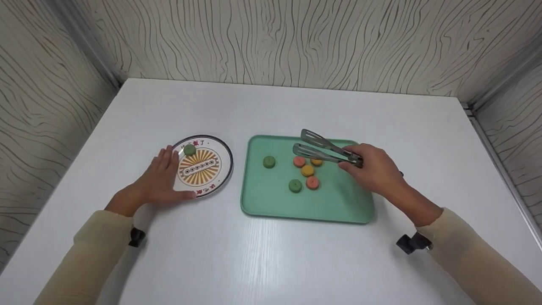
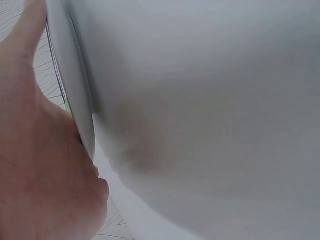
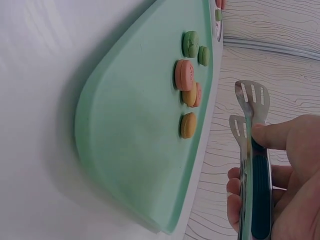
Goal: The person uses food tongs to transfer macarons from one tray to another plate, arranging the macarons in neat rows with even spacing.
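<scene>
The steel tongs (image 3: 260, 170) are gripped by the right hand (image 1: 374, 171), its thumb set on one dark blue handle and its fingers curled round the other side; the slotted ends are held apart and pointed toward ten o'clock from that hand, above the green tray (image 1: 271, 197). Toward nine o'clock from the same hand, two green macarons (image 1: 295, 185), two pink macarons (image 1: 312, 182) and two yellow macarons (image 1: 307, 170) are laid out on the tray, one yellow being partly covered by the tongs. The left hand (image 1: 159, 180) is placed at the nine o'clock side of the round plate (image 1: 226, 163), its fingers straight and its thumb spread away from them, toward seven o'clock. On the plate, a single green macaron (image 1: 189, 150) is set at eleven o'clock, near the fingertips.

The plate is stood at nine o'clock from the tray, apart from it, and both are supported by a white table (image 1: 203, 254). At twelve o'clock the table is backed by a pale wall (image 1: 275, 42) patterned with wavy dark lines; similarly patterned side walls (image 1: 29, 106) are seen at nine and three, the corners being lined with grey metal strips (image 1: 78, 38).
</scene>
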The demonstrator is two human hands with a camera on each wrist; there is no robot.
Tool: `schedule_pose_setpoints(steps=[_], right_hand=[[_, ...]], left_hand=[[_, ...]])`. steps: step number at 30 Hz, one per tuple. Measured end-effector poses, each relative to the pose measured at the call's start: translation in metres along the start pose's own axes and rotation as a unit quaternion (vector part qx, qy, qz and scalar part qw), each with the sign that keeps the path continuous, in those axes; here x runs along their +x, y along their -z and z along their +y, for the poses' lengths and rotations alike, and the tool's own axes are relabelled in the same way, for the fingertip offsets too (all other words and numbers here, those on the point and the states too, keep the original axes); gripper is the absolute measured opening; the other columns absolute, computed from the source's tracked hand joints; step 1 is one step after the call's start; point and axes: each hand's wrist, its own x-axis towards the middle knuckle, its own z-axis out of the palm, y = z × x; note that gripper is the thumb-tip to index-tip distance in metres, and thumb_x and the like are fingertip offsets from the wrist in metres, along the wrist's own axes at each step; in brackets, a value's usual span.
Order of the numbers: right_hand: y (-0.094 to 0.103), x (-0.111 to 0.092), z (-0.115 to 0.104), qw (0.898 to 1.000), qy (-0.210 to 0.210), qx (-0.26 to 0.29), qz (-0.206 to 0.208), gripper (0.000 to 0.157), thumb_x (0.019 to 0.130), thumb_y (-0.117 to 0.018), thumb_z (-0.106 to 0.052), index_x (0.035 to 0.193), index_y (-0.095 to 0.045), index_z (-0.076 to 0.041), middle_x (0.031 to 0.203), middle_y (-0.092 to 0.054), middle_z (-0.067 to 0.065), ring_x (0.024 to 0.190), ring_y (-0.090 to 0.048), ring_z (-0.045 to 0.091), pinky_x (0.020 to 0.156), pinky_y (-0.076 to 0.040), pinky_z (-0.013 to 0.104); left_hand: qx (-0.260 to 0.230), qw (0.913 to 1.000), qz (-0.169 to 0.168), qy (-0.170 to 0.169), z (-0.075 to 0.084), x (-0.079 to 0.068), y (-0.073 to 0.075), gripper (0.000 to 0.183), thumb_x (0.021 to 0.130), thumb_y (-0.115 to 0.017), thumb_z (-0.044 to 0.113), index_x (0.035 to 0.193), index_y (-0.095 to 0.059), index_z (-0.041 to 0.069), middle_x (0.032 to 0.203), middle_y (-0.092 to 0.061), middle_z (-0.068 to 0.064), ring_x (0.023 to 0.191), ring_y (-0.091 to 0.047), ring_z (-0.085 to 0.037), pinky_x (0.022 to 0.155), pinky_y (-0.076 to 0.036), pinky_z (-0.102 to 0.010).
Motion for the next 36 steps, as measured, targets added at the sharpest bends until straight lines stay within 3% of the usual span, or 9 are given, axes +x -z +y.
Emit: schedule_pose_setpoints(steps=[9, 15, 36], right_hand=[[0.001, -0.006, 0.014, 1.000, 0.002, 0.001, 0.000, 0.048, 0.097, -0.071, -0.025, 0.135, -0.063, 0.004, 0.124, -0.065, 0.026, 0.107, -0.063, 0.036, 0.087, -0.050, 0.053], [-0.001, -0.009, 0.022, 1.000, -0.007, -0.007, -0.001, 0.048, 0.097, -0.071, -0.024, 0.134, -0.063, 0.004, 0.121, -0.066, 0.025, 0.105, -0.063, 0.036, 0.085, -0.050, 0.051], [-0.012, -0.013, 0.037, 1.000, -0.007, -0.010, 0.011, 0.046, 0.095, -0.072, -0.020, 0.132, -0.063, 0.005, 0.118, -0.066, 0.027, 0.100, -0.064, 0.036, 0.080, -0.050, 0.050]], left_hand=[[0.001, 1.0000, -0.002, 0.002, 0.000, 0.000, 0.000, 0.132, 0.083, -0.064, 0.074, 0.155, 0.001, -0.015, 0.163, 0.013, -0.035, 0.151, 0.012, -0.050, 0.122, -0.001, -0.061], [0.002, 0.9999, 0.005, -0.011, -0.005, 0.002, -0.003, 0.132, 0.082, -0.065, 0.073, 0.155, 0.000, -0.016, 0.162, 0.012, -0.036, 0.151, 0.011, -0.052, 0.121, -0.002, -0.064], [0.007, 0.9999, 0.008, -0.008, -0.003, 0.001, -0.003, 0.132, 0.082, -0.065, 0.073, 0.155, -0.001, -0.016, 0.163, 0.011, -0.036, 0.151, 0.010, -0.052, 0.121, -0.003, -0.063]])
